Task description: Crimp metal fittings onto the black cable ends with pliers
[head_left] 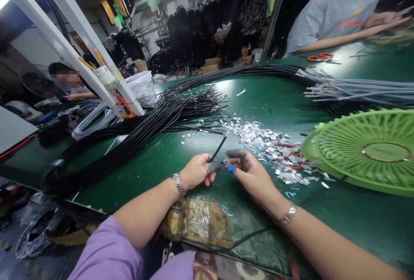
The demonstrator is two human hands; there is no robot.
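Note:
My left hand (pixel 194 174) is closed on a black cable (pixel 218 148), its dark-covered thumb pressing near the cable's end. One stretch of the cable slants up and away past my fingers. At that end, the fingertips of my right hand (pixel 255 178) meet the cable, with a blue wrap on the thumb and a dark cover on the index finger. What lies right between those fingertips is too small to make out. Beyond my hands, a thick bundle of black cables (pixel 155 120) curves over the green table (pixel 155 165), its stripped ends pointing right.
Foil scraps (pixel 258 137) litter the table around red-handled scissors (pixel 289 144). On the right are a green fan (pixel 365 150) and grey cables (pixel 359 88). A taped cardboard piece (pixel 203 221) lies at the near edge. A white post (pixel 93 51) rises at left. Co-workers sit across the table.

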